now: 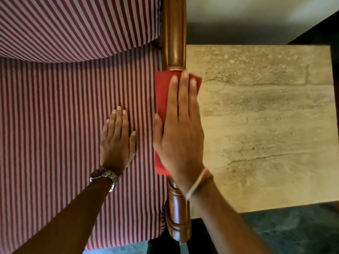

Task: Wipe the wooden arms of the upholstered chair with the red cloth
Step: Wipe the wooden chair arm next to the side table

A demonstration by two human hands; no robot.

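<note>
A polished wooden arm (pixel 174 33) of the red-and-white striped chair runs up the middle of the view. The red cloth (pixel 162 92) is draped over the arm's middle stretch. My right hand (pixel 180 129) lies flat on the cloth, fingers straight and pointing away from me, pressing it onto the wood. My left hand (pixel 117 140) rests flat and empty on the striped seat cushion (pixel 64 116), just left of the arm. The arm's turned front post (pixel 178 213) shows below my right wrist. The chair's other arm is out of view.
A beige stone-topped side table (pixel 266 125) stands directly right of the chair arm, touching or nearly touching it. The striped back cushion (pixel 77 24) fills the top left. Dark floor (pixel 293 233) shows at the bottom right, and a pale wall (pixel 247 10) at the top.
</note>
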